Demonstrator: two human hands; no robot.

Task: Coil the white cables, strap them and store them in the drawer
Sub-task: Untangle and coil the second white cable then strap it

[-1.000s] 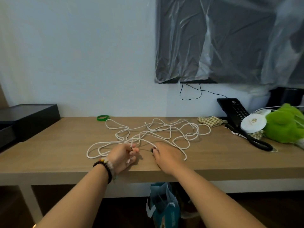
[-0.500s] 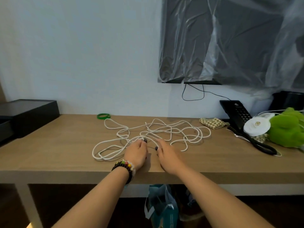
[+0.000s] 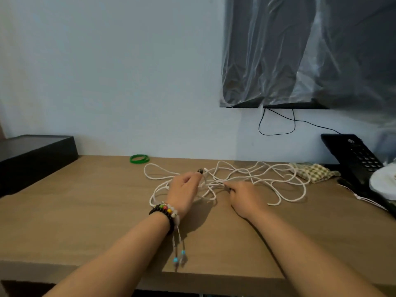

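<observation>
Cable point(image 3: 252, 179) in white, sprawled in loose overlapping loops across the middle of the wooden table point(image 3: 85, 211), between a green band point(image 3: 139, 158) near the wall and a checked cloth point(image 3: 317, 173) on the right. Left hand point(image 3: 184, 189) down among the near loops, fingers curled, seemingly pinching a strand near a small dark end piece by the fingertips, though grip partly hidden. Right hand point(image 3: 244, 195) resting on the tangle just beside, fingers bent onto a strand; cannot tell whether really gripped. Probably light, limp and springy: no shape of its own, inclined to snag where loops cross and to slide through a loose pinch. Best taken at a free end, fed loop by loop into the other palm, held firm where the turns gather. No drawer in view
</observation>
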